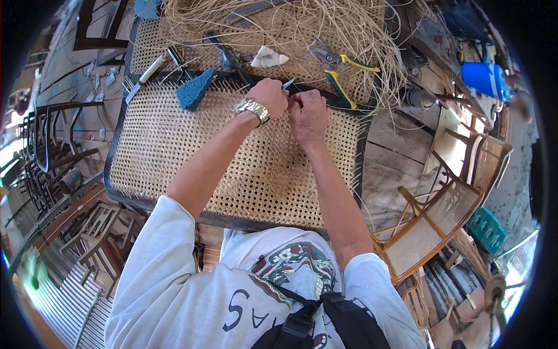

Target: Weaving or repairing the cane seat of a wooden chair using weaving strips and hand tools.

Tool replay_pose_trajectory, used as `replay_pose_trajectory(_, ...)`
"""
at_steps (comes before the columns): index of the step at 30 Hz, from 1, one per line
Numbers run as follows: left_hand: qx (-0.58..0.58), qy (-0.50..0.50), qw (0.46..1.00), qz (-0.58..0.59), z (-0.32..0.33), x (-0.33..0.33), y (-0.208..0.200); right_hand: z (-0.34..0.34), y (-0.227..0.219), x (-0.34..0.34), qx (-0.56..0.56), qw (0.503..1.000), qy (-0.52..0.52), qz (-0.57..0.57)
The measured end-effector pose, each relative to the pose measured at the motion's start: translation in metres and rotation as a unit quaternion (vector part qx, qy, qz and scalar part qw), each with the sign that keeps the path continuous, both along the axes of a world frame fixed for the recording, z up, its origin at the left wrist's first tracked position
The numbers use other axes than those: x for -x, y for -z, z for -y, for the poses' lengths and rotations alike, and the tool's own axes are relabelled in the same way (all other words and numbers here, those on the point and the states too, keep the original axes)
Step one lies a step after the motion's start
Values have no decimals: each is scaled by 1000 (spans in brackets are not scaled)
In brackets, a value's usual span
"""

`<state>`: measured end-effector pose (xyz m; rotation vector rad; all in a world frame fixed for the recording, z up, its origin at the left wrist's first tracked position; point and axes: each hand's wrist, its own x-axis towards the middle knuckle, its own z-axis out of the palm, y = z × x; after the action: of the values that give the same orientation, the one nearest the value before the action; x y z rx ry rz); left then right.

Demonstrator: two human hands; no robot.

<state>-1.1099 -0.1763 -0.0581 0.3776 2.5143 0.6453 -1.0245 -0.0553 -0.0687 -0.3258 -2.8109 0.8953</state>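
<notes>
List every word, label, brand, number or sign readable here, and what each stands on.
White shirt: large dark lettering across the front, partly covered by black straps; the wording is not copied out here.
Green crate: pale marks, too small and blurred to read.
Metal wristwatch: no text can be made out.
No other readable text shows.

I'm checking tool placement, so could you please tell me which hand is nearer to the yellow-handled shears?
The right hand, just left of the yellow-handled shears, beside their lower handle; the left hand is farther left, beyond the right one.
</notes>
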Motion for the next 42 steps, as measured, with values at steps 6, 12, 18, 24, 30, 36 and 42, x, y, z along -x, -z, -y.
replay_pose_trajectory(6,26,-30,999,16,2,-5,-4,1,3,2,-25,999,-25,-14)
replay_pose_trajectory(12,-99,-141,984,46,58,-48,-70,-7,4,2,-93,992,-82,-15)
replay_pose_trajectory(18,-197,-244,947,-65,150,-117,-91,-1,6,1,-116,991,-62,-12)
replay_pose_trajectory(24,-171,-352,913,-112,194,-142,-108,12,-6,11,-108,991,-34,68)
replay_pose_trajectory(30,-155,-322,918,-170,218,-148,-101,20,-5,12,-89,989,27,112)
replay_pose_trajectory(36,-126,-245,953,-127,246,-159,-101,11,-7,9,-59,993,2,104)
replay_pose_trajectory(42,-147,-333,931,-27,264,-161,-119,10,-12,10,8,997,-5,70)
